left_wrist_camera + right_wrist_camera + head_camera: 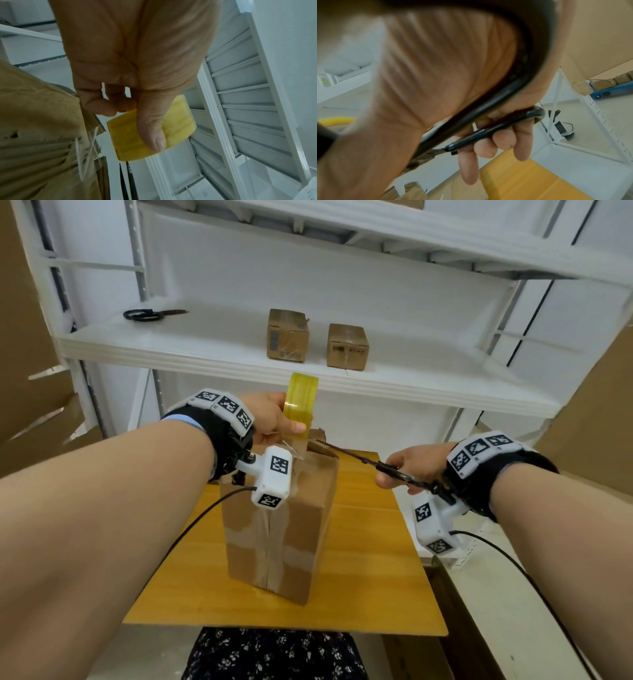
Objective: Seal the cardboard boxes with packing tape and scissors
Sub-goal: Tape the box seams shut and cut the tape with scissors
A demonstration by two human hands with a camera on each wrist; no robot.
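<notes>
A tall cardboard box [277, 529] stands upright on the wooden table [370, 587], clear tape running down its front seam. My left hand [274, 417] grips a yellow roll of packing tape [301, 402] just above the box's top flaps, thumb pressed on the roll [150, 128]. A strip of clear tape stretches from the roll to the box top. My right hand [407, 467] holds black scissors [373, 463] by the handles [488, 129]; the blades point left at the tape strip beside the box top. Whether the blades touch the tape is unclear.
On the white shelf [239, 350] behind lie a second pair of black scissors [150, 314] at the left and two small taped cardboard boxes [287, 335] [347, 346] in the middle. Large cardboard sheets stand at both sides. Camera cables hang from both wrists.
</notes>
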